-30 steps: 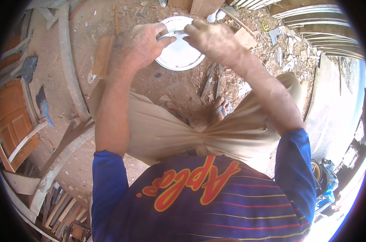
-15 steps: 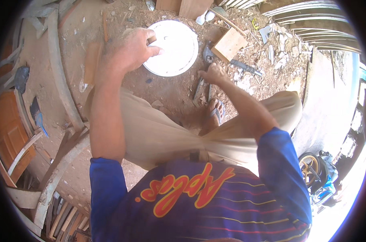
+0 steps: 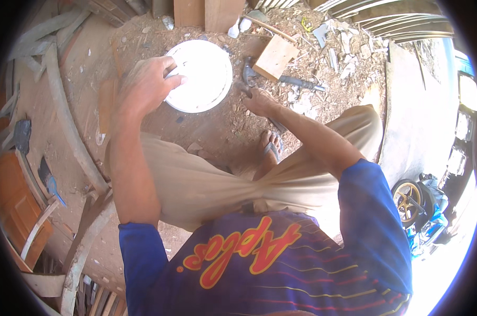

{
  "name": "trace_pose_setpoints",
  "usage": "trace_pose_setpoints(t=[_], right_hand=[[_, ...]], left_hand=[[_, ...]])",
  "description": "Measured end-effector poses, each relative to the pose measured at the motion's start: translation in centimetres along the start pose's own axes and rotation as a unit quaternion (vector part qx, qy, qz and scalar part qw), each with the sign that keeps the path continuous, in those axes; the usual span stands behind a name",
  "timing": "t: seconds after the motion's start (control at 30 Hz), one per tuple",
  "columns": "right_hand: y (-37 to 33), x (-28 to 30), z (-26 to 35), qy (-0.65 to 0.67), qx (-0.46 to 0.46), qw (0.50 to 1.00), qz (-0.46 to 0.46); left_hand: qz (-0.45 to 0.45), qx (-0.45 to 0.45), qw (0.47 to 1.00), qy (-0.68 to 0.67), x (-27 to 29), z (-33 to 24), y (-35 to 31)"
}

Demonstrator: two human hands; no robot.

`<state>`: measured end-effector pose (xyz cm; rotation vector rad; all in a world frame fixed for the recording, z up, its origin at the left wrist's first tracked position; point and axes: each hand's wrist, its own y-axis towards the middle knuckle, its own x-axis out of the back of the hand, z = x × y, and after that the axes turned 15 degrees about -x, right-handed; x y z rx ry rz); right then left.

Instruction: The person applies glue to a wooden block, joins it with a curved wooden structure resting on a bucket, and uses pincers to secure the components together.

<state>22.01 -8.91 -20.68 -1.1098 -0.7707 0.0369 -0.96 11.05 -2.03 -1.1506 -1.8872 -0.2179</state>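
Observation:
A round white lid-like disc [image 3: 204, 73], bright with glare, lies in front of me. My left hand [image 3: 146, 87] is over its left edge, thumb and fingers bent toward each other; whatever is between them is too small or hidden. Right of the disc, my right hand [image 3: 262, 102] is closed around pincers [image 3: 243, 88]. Their dark head points toward the disc, and the handles are mostly covered by my hand. Just beyond lies a hammer [image 3: 301, 82], its shaft passing beside a wooden block [image 3: 275, 57].
Wood chips and scraps [image 3: 349, 58] litter the dirt floor at the right. Boards [image 3: 204, 16] stand at the far side. Curved timber pieces [image 3: 72, 116] lie at the left, near an orange-brown door panel [image 3: 20, 200]. A motorcycle wheel [image 3: 407, 203] shows at the right.
The view has shifted, so the disc and block appear further left. My right hand has lifted the pincers and turned their head toward the disc. My left hand remains at its edge.

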Motion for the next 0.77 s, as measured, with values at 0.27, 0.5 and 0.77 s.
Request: trace_pose_setpoints(t=[0.27,0.5,0.77], right_hand=[[-1.2,8.8,-3.5,-0.392,0.09,0.916,0.011],[5.1,7.2,-9.8,-0.313,0.016,0.933,-0.175],[8.7,6.5,-10.0,-0.34,0.02,0.925,-0.171]], left_hand=[[0.053,0.023,0.997,0.049,0.7,-0.9,-0.1],[0.057,0.017,0.998,0.035,1.4,-2.0,0.5],[0.038,0.01,0.997,0.07,0.5,-0.9,0.6]])
